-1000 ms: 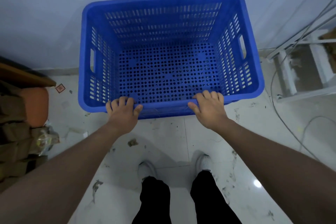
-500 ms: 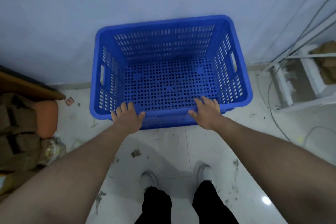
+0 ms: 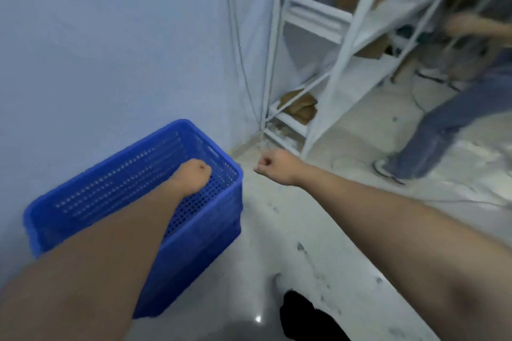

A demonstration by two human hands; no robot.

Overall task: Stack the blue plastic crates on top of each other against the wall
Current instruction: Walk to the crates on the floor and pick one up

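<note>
A blue perforated plastic crate (image 3: 194, 243) stands on the white tiled floor against the pale wall, at the lower left of the head view. My left hand (image 3: 194, 174) hangs over the crate's open top with its fingers curled in, holding nothing. My right hand (image 3: 277, 167) is in the air to the right of the crate, off it, loosely fisted and empty. The picture is blurred by motion. No other crate is in view.
A white metal shelf rack (image 3: 327, 63) with cardboard on it fills the corner to the right of the crate, and cables (image 3: 238, 63) run down the wall. Another person (image 3: 457, 119) in jeans stands at the far right. My dark trouser leg (image 3: 304, 318) shows at the bottom.
Both hands have let go of the crate's near rim and lifted off it. My view has swung to the right, so the crate now sits at the lower left and the shelf rack shows.
</note>
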